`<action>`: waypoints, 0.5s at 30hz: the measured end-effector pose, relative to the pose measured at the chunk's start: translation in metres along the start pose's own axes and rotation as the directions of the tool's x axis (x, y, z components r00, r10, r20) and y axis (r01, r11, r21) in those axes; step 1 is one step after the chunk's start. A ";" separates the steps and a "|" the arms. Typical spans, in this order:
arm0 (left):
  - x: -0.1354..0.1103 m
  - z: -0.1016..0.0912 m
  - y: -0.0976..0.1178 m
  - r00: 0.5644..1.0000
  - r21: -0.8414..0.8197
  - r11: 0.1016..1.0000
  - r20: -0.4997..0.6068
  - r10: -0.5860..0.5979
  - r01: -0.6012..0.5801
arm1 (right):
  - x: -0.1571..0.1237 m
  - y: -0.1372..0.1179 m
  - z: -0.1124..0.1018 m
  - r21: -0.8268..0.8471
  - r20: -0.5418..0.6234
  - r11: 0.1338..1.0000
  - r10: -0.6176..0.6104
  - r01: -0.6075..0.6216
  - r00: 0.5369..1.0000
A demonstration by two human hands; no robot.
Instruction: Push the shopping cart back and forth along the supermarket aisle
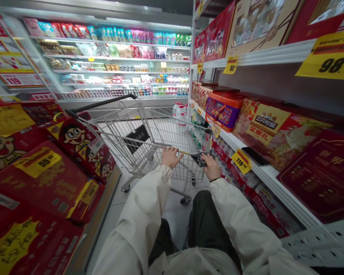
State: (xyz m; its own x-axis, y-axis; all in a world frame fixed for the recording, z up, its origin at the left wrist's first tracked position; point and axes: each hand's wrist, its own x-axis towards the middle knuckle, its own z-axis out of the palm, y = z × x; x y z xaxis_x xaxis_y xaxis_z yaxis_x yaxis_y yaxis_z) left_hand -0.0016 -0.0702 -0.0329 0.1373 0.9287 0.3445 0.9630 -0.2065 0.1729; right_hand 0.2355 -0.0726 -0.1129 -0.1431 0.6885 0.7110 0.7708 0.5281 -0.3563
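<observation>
Left hand [171, 157] and right hand [211, 167] both close around the shopping cart handle [187, 152], their 2 grips well apart; a dark flat object [200, 159] lies just beside the right hand, partly hidden, too unclear to identify.

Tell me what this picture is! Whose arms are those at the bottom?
A person wears one camera on their head, looking forward and down, so those arms in pale sleeves are that person's own. This is a shop aisle. The left hand holds the handle of a metal shopping cart. The right hand holds it too, beside a small dark thing; I can't tell what that is. On the white shelf sit boxes, like the orange and purple one, and a yellow price tag hangs there. Red packages with a cartoon face are stacked on the left.
</observation>
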 end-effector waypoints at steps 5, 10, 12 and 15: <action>-0.007 0.003 0.013 0.999 0.019 0.999 0.030 0.031 -0.032 | 0.008 0.015 -0.011 0.005 0.064 0.997 0.074 -0.075 0.995; -0.016 0.012 0.032 0.998 0.016 0.999 0.029 0.052 -0.052 | 0.006 0.029 -0.017 -0.006 0.073 0.994 0.107 -0.107 0.992; -0.019 0.015 0.041 0.998 0.018 0.999 0.029 0.048 -0.049 | 0.004 0.021 -0.010 -0.011 0.055 0.993 0.117 -0.116 0.992; -0.023 0.017 0.054 0.999 0.011 0.999 0.019 0.032 -0.032 | 0.004 -0.010 0.006 -0.009 0.076 0.995 0.104 -0.104 0.992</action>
State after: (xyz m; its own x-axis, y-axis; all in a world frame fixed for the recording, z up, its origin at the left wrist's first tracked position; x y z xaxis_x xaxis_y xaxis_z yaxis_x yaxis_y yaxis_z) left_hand 0.0515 -0.0976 -0.0471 0.1722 0.9275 0.3317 0.9606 -0.2327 0.1522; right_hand 0.2240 -0.0719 -0.1097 -0.1087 0.7752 0.6223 0.7873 0.4493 -0.4222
